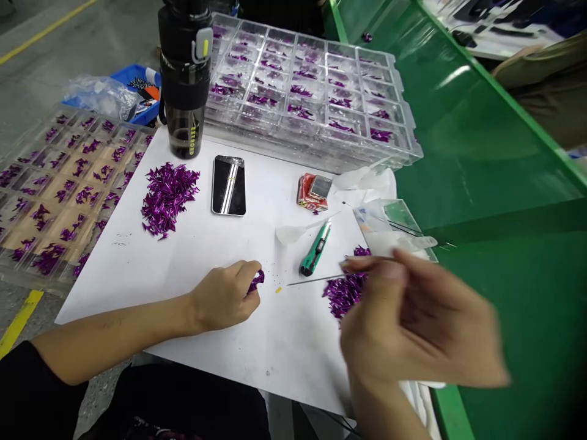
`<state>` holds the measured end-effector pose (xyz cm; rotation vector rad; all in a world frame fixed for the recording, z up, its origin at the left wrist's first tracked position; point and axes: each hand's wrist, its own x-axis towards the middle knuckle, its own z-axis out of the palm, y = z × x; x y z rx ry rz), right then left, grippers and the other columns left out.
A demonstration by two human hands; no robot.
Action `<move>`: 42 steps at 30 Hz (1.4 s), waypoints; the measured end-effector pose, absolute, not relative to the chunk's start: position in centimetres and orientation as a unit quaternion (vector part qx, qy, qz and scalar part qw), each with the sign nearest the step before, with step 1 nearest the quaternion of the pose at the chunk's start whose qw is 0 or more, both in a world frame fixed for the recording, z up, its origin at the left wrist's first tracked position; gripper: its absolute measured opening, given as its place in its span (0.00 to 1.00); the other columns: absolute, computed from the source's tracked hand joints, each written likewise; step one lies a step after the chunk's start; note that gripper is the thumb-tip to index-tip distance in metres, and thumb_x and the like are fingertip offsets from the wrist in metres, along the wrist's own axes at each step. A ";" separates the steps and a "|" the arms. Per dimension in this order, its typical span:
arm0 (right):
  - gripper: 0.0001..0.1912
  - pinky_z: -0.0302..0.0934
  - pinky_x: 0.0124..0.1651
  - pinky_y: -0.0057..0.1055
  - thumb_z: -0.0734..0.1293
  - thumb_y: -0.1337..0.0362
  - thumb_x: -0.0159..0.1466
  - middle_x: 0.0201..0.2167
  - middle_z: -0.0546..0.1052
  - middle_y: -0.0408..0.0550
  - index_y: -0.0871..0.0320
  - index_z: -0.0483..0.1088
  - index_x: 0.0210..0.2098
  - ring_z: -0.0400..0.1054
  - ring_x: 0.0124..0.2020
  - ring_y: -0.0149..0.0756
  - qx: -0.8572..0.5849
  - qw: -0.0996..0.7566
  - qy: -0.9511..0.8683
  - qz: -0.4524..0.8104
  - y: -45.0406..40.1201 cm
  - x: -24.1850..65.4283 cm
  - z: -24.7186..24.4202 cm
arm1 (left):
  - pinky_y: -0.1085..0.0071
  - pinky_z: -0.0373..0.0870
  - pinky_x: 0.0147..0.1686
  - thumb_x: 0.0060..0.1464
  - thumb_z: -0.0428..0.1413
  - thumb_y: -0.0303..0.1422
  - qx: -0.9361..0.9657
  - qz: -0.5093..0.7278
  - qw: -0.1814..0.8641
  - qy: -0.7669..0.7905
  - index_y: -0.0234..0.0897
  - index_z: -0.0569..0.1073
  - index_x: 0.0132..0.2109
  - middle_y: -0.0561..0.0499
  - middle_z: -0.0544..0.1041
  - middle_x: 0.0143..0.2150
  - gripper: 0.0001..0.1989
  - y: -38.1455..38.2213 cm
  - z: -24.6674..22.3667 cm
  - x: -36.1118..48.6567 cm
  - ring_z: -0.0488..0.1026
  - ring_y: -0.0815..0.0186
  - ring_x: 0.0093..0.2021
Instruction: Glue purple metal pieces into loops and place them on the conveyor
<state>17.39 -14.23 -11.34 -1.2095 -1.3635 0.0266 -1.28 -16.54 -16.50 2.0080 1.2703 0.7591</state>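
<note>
Purple piece pinched at left hand fingertips, on their right side, long axis unclear; right hand, farther off, grips thin rod pointing toward it.

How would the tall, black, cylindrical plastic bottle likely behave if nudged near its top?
The bottle would probably tip, standing much taller than its base is wide. Its rounded walls look rigid, so it might roll once down.

Purple piece, shiny, partly hidden; thin rod, straight, pointing toward it
</note>
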 end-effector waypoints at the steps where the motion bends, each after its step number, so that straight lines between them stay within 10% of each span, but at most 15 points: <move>1: 0.09 0.77 0.31 0.42 0.72 0.62 0.70 0.34 0.81 0.47 0.55 0.78 0.49 0.81 0.31 0.44 -0.507 0.624 -0.595 0.005 -14.6 16.2 -12.1 | 0.69 0.67 0.25 0.56 0.49 0.25 0.766 0.284 0.316 0.483 0.36 0.72 0.47 0.50 0.73 0.32 0.13 -16.5 -16.5 -1.3 0.67 0.65 0.27; 42: 0.11 0.78 0.33 0.43 0.70 0.65 0.70 0.36 0.83 0.48 0.52 0.77 0.52 0.82 0.34 0.46 -0.492 0.609 -0.619 0.057 -15.2 16.1 -14.8 | 0.74 0.62 0.23 0.47 0.60 0.28 0.566 0.322 0.573 0.497 0.38 0.74 0.38 0.58 0.70 0.25 0.09 -15.1 -14.2 -1.8 0.63 0.72 0.23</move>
